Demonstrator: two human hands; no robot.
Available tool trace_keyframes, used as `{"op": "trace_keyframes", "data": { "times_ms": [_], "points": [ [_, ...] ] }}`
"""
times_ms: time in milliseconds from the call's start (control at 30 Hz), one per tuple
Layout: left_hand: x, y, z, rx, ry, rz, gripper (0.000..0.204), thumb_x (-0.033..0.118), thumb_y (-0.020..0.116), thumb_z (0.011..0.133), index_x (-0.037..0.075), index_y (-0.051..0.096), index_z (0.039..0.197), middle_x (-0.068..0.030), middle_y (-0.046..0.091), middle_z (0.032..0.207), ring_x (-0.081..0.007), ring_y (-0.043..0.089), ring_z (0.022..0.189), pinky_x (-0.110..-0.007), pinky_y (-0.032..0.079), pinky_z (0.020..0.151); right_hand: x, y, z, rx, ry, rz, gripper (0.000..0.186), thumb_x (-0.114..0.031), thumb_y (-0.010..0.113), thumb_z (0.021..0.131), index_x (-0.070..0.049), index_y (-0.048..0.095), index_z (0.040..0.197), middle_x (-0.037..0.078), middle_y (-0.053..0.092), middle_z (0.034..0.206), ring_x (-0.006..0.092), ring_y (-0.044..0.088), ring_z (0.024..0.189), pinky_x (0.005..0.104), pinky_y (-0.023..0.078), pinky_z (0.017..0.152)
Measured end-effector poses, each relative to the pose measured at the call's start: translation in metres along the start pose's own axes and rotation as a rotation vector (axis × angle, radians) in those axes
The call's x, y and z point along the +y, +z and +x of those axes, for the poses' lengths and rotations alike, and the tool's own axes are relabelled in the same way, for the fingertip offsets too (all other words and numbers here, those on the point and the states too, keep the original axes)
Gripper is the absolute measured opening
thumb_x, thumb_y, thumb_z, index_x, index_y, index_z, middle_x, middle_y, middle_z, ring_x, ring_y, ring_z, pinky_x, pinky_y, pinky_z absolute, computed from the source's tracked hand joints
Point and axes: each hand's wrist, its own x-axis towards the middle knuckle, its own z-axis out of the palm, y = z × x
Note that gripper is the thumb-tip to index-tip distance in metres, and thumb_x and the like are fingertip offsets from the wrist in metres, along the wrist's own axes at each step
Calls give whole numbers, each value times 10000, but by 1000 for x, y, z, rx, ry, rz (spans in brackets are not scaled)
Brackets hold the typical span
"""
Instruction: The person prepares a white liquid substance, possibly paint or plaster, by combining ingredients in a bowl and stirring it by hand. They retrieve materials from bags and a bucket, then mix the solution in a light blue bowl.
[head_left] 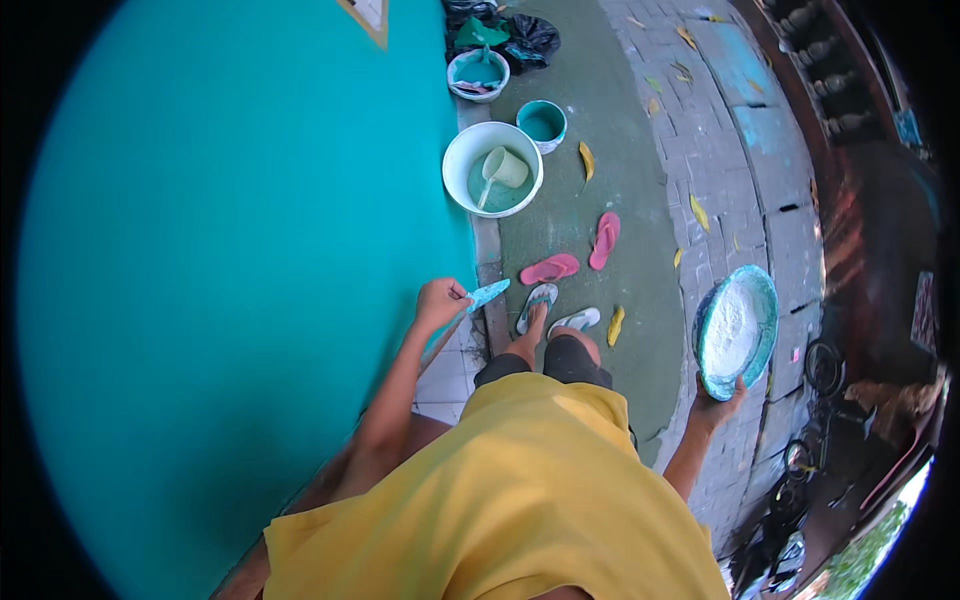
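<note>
My left hand (440,304) is closed on a flat, pointed scraper (489,293) smeared with light teal. It is held beside the teal wall (250,250), the tip pointing away from the wall. Out to the right, my right hand (721,402) grips the near rim of a round basin (764,318), thumb over the edge. White paste or powder (731,330) lies inside the basin, which is tilted towards me, and teal stains cover its rim.
Ahead by the wall's foot stand a white bucket (452,168) with a dipper (503,168) in it, a small teal paint pot (559,138) and another tub (452,72). Black bags (533,40) lie beyond. Pink flip-flops (550,268) sit before my feet. Bicycles (824,368) stand far right.
</note>
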Motion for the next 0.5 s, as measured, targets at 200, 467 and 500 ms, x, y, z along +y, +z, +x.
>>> {"op": "trace_keyframes", "data": {
  "times_ms": [200,467,500],
  "points": [
    [-20,-137,66,205,94,172,208,167,792,633,53,669,755,-73,669,704,-178,644,648,-312,502,608,84,211,51,-319,108,214,614,-318,531,866,-5,359,1365,125,449,1351,284,438,1238,435,340,1037],
    [-72,-55,106,216,-249,11,202,146,776,610,60,640,733,-62,631,681,-189,630,643,-337,486,613,44,282,102,-435,83,117,588,-337,535,873,-17,385,1344,112,471,1318,266,447,1226,417,341,1026],
    [-89,-35,104,184,-317,-1,186,136,764,617,61,647,740,-65,630,674,-187,628,630,-335,492,593,33,283,106,-412,90,84,593,-344,535,873,-14,387,1342,114,472,1319,267,447,1227,417,340,1025]
  ]
}}
